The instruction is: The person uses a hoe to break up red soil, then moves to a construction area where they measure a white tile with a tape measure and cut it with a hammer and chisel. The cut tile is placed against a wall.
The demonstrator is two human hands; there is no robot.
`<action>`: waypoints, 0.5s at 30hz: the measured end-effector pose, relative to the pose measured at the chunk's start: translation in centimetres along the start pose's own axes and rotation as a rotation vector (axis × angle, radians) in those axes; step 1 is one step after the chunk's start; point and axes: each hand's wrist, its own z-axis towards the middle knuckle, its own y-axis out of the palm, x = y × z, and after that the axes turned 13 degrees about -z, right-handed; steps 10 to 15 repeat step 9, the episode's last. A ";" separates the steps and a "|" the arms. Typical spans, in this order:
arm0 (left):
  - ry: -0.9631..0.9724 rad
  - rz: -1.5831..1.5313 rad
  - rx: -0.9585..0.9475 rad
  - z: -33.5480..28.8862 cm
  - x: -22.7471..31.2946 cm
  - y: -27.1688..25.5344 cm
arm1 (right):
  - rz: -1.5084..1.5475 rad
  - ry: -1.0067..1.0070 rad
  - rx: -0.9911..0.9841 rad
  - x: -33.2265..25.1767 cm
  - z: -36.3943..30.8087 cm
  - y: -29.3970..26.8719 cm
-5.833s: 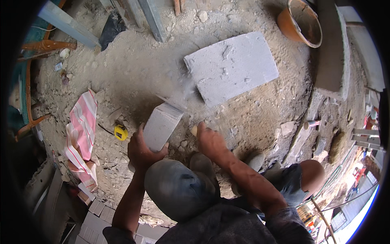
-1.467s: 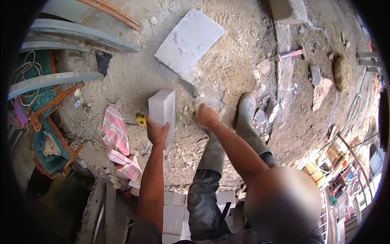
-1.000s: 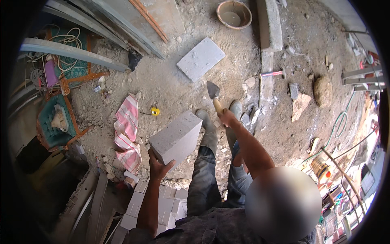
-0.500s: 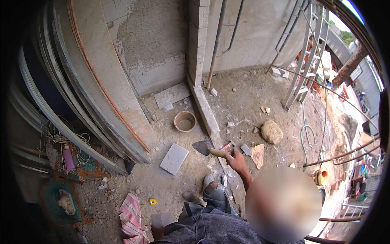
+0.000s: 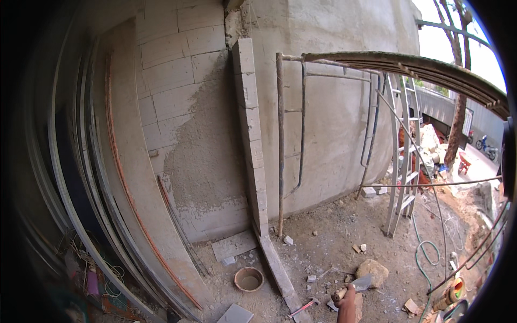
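My right hand rises from the lower edge, closed around the wooden handle of a pointed trowel. Its metal blade points right and overlaps a large tan rock in view; whether they touch I cannot tell. Left of the hand, a hammer with a red handle lies across the low concrete strip. Farther left stands a round brown bucket with grey contents. A grey block shows at the lower edge. My left hand is out of sight.
A thin block wall end stands upright beside a partly plastered block wall. Long metal strips and boards lean at left. Scaffold frames, a ladder and a green hose occupy the right. Rubble dots the dirt floor.
The view has tilted up, showing more wall and scaffold. My right hand has moved with the trowel from beside the concrete strip toward the rock, and the blade now points right.
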 end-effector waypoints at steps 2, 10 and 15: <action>0.045 -0.001 -0.008 1.5 0.9 0.7 | -0.112 0.017 -0.021 1.3 1.6 1.0; 0.076 0.042 0.076 2.9 -1.5 2.4 | -0.625 0.070 -0.285 5.2 6.3 10.4; 0.076 0.042 0.076 2.9 -1.5 2.4 | -0.625 0.070 -0.285 5.2 6.3 10.4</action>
